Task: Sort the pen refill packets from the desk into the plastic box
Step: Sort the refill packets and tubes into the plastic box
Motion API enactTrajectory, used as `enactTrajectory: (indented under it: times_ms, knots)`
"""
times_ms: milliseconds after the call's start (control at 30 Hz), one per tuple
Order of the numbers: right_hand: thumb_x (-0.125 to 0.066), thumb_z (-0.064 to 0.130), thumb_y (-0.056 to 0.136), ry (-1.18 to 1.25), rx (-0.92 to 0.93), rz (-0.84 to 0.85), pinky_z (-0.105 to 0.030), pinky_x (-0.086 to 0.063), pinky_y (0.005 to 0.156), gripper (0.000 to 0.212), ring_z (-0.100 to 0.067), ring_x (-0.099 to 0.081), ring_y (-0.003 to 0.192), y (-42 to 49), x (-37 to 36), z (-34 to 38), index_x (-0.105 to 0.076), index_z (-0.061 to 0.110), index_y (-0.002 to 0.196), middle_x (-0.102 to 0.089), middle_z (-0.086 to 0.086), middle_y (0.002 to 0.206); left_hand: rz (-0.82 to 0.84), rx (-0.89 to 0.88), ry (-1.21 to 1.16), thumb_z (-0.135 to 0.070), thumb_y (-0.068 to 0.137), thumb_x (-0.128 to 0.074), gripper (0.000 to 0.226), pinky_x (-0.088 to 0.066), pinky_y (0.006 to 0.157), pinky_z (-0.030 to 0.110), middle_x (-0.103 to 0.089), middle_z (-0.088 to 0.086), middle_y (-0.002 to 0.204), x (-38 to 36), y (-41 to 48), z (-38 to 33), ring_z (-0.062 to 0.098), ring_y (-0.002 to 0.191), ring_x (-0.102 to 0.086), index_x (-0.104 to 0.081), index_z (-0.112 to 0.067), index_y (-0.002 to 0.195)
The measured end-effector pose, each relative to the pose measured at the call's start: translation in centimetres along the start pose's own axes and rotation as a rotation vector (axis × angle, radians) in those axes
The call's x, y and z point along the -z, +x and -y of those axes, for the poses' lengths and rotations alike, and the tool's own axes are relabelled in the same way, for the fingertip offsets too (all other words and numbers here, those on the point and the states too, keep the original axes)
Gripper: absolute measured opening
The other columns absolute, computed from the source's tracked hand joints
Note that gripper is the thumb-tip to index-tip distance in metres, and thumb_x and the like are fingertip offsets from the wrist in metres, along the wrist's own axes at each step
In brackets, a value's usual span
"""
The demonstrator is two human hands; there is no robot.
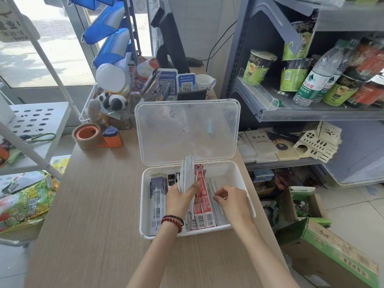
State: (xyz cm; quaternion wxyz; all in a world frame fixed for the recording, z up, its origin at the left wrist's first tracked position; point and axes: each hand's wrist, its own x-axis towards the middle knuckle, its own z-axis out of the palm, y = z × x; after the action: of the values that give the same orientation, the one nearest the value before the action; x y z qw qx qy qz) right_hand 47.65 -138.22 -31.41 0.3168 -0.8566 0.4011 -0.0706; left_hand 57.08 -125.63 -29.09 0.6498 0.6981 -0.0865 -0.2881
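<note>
**A:** Status on the grip?

**B:** Left hand (pixel 179 196) is clenched round a bundle of white refills (pixel 186 173). The bundle stands near upright in the middle of the plastic box (pixel 145 206), with its tops fanned out at the lower edge of the open lid (pixel 187 129). Right hand (pixel 230 199) hangs over the grey packets (pixel 213 190) at the box's right side, fingers curled. I can't tell whether it pinches one or only touches it.

**A:** What else is in the box?

**B:** Red packets (pixel 204 206) lie flat just right of the bundle. Blue-and-white packets (pixel 156 196) lie along the left wall, and a black one (pixel 171 176) sits at the back. Every packet I can see is in the box or in hand.

**A:** Failure modes?

**B:** Three, by my read.
1. The bundle is loose at the top. If the left hand slackens before it's laid flat, the refills splay across the red and blue rows and the sorting is undone.
2. Laying the bundle down blind could ride it over the red packets, because they touch it now.
3. The box sits close to the right edge of the desk (pixel 93 204). A sideways shove from the right hand could push it over, with the cardboard carton (pixel 332 246) on the floor below.

**A:** The lid?

**B:** It leans back, and what props it is hidden. A knock from the refill tops could drop it on the hands.
</note>
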Motion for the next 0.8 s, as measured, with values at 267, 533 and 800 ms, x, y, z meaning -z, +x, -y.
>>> enactTrajectory:
  times_ms: [267,533,800]
  knots:
    - [-0.068,0.023,0.089,-0.126,-0.021,0.087,-0.034,-0.058,0.073,0.009,-0.015,-0.068,0.081,0.3,-0.2,-0.2,-0.073,0.024,0.097,-0.073,0.004,0.093,-0.011,-0.008,0.074,-0.04,0.073,-0.073,0.026,-0.058,0.069,0.042,-0.073,0.011,0.083,0.1,0.2,0.4,0.03,0.078,-0.07,-0.069,-0.019,0.089]
    - [-0.068,0.033,0.089,0.229,0.01,0.003,-0.038,-0.061,0.066,0.014,-0.006,-0.067,0.077,-0.1,0.8,0.7,-0.07,0.022,0.097,-0.069,0.011,0.082,-0.019,-0.035,0.049,-0.03,0.078,-0.072,0.024,-0.051,0.056,0.011,-0.072,-0.003,0.082,0.1,-0.1,-0.1,0.006,0.071,-0.067,-0.07,-0.019,0.098]
    - [-0.08,0.033,0.076,0.45,0.193,0.121,-0.01,-0.052,0.066,0.027,0.004,-0.067,0.075,-1.7,2.7,2.5,-0.07,0.025,0.099,-0.073,0.013,0.083,0.021,-0.089,0.062,-0.031,0.084,-0.066,0.008,-0.053,0.065,0.019,-0.071,-0.006,0.08,0.0,0.2,0.4,0.01,0.078,-0.067,-0.067,-0.035,0.078]
